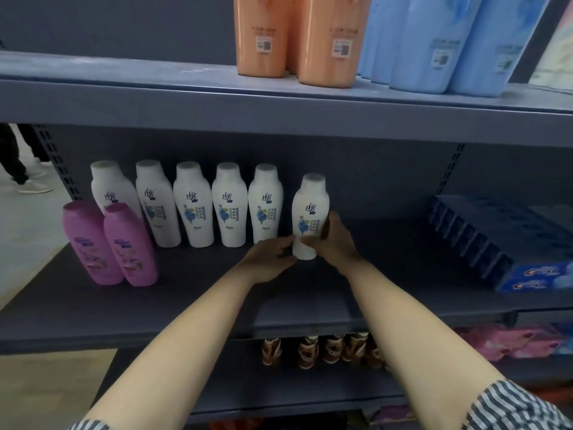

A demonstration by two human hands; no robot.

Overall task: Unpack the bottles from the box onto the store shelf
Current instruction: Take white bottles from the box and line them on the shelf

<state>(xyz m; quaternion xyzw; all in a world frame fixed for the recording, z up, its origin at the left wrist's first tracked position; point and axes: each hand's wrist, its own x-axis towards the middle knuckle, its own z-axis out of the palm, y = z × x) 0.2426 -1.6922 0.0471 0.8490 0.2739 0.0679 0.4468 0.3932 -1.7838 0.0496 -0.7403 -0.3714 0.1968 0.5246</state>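
White plastic bottle with blue label (pixel 310 209), upright at frame centre over dark grey metal shelf (pixel 186 293), right of five matching white bottles (pixel 193 212); left hand (pixel 273 254) gripping its base, right hand (pixel 336 243) curled round its side.

Pale floor (pixel 21 243) lies left of a dark slotted upright (pixel 52 156).
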